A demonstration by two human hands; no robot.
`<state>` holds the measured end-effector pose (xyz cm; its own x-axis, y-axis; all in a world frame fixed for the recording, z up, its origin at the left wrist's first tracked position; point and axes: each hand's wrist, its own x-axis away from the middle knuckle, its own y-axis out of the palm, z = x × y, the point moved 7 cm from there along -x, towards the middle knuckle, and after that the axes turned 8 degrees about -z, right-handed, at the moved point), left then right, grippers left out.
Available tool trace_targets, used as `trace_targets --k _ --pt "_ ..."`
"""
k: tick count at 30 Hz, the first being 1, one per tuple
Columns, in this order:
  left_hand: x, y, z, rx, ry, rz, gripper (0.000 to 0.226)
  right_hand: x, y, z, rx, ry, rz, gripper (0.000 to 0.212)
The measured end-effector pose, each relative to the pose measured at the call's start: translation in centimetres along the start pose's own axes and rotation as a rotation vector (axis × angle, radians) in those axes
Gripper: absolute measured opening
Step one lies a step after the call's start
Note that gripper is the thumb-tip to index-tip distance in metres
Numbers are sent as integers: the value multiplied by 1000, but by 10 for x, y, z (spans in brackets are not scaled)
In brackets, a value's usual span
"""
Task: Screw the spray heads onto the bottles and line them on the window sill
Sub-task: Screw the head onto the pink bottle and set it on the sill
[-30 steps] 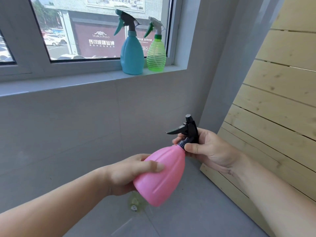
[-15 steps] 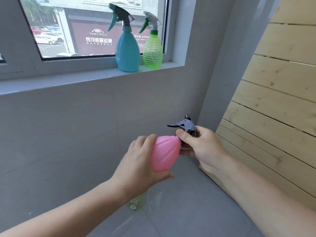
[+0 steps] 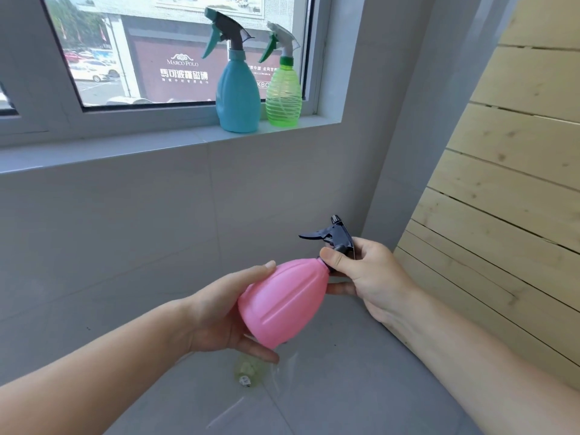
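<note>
Hands hold one pink bottle (image 3: pixel 282 304): left hand (image 3: pixel 216 318) grips body, right hand (image 3: pixel 375 277) pinches spray head (image 3: pixel 337 235); two bottles (image 3: pixel 238 95) (image 3: pixel 284 97) on sill (image 3: pixel 125 152).

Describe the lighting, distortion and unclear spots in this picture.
Head view: daylight glows through the translucent green ribbed spray bottle; the wide-angle lens tilts the white window frame; the pink plastic bottle is sharp, the pale yellowish object on the floor indistinct.
</note>
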<state>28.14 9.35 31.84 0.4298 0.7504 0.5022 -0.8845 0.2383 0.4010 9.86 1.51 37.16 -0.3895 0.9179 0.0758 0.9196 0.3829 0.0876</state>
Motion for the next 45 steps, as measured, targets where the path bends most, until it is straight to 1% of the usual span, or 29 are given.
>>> trace_targets --k 1,2,4,5,6,7,10,12,13,15,21,27,31,33,36,39,42,45 --pt "0 0 0 -22 12 10 67 0 -1 1 -7 5 6 23" --pt "0 -2 3 -79 63 62 76 -1 -3 2 -23 9 13 21" --pt "1 -4 18 -282 247 211 91 -2 -5 4 -67 10 30 15" --pt "3 -2 25 -370 328 256 97 -3 -7 4 -90 6 39 13" --pt "4 0 28 -426 367 269 101 -5 -9 3 -103 -2 46 12" --pt "2 1 28 -436 365 241 101 -5 -10 2 -104 -10 50 13" --pt "-3 5 18 -305 194 45 86 -4 -10 -2 -86 -14 5 13" --pt "-5 6 11 -306 132 -41 80 -1 -6 -1 -85 -12 -55 9" --pt "-6 7 9 -325 122 -57 79 -1 -4 -1 -87 -14 -73 8" --pt "-8 9 7 -377 138 -41 78 -2 -3 1 -89 -21 -83 7" --pt "-5 6 23 -515 314 204 75 -6 -3 -6 -62 -57 -42 3" --pt "-1 10 28 -639 419 353 70 -5 -3 -10 -88 -87 -12 5" --pt "0 11 31 -628 444 327 68 -4 -5 -7 -186 -38 -56 8" --pt "0 10 31 -632 444 313 69 -3 -7 -6 -207 -16 -61 14" --pt "1 8 29 -623 457 314 71 -1 -9 -8 -186 -20 -81 23" --pt "3 7 30 -575 477 298 75 0 -11 -10 -141 -47 -109 28" --pt "4 8 29 -531 475 259 76 0 -10 -12 -78 -89 -122 27" --pt "4 11 27 -494 461 220 74 -1 -5 -13 -51 -117 -97 26"
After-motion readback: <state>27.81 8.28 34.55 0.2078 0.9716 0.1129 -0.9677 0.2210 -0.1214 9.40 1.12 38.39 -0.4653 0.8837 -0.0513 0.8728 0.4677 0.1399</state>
